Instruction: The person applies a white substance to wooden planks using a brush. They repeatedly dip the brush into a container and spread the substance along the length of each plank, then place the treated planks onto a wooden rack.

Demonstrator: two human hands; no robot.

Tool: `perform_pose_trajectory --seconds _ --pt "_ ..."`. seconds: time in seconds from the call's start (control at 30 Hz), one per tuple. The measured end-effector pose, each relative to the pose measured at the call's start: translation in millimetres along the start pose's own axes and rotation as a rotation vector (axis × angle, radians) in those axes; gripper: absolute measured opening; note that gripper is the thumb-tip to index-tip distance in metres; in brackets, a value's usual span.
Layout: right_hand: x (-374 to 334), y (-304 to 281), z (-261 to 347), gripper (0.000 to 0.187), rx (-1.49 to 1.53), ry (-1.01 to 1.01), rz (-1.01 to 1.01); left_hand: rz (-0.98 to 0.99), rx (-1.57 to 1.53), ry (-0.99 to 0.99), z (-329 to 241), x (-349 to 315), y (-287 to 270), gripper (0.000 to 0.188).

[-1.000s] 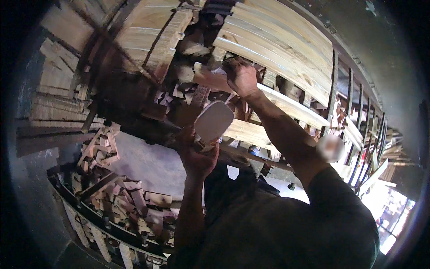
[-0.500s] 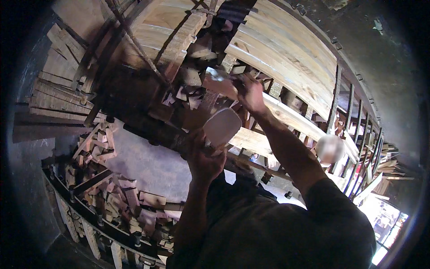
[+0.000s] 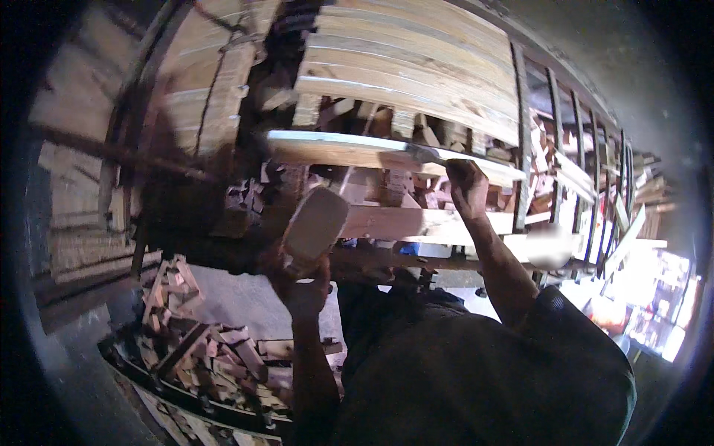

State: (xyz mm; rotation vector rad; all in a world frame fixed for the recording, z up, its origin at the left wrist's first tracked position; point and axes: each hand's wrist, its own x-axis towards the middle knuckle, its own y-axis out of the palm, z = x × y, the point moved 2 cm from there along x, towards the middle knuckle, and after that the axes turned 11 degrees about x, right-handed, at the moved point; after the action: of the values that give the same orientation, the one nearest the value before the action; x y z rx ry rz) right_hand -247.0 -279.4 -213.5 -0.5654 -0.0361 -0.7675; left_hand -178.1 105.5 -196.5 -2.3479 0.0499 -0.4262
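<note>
Nearest, just below and left of centre, my left hand (image 3: 303, 276) has its fingers curled around a pale-topped tub (image 3: 317, 223). Right of centre, my right hand (image 3: 468, 184) pinches a brush (image 3: 426, 153), seemingly against the white-edged board (image 3: 327, 152) mid-frame. I judge this edge-coating; next calls for an even stroke. Farther, upper frame, planks (image 3: 416, 63) lie side by side.

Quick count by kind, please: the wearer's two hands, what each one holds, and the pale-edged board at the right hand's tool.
Hands: 2, left hand and right hand
Container: 1, in the left hand
Brush: 1, in the right hand
Board: 1, pale-edged
Total: 5
</note>
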Motion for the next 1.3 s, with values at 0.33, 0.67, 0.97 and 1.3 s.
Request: perform_pose_trajectory --seconds 0.33,0.67,0.97,1.3 --pt "-8 -130 -62 0.016 -0.131 0.251 -0.242 0.172 0.128 -0.188 34 -19 -1 0.065" --pt "-17 -276 -115 0.019 -0.668 0.505 -0.448 -0.002 0.235 0.030 -4 -3 1 0.050" --pt "-23 -187 -67 0.009 -0.264 0.144 -0.302 0.159 0.114 -0.081 -10 8 2 0.068" --pt "-18 -298 -146 0.017 -0.645 0.462 -0.516 0.117 0.423 0.129 5 -2 -7 0.074"
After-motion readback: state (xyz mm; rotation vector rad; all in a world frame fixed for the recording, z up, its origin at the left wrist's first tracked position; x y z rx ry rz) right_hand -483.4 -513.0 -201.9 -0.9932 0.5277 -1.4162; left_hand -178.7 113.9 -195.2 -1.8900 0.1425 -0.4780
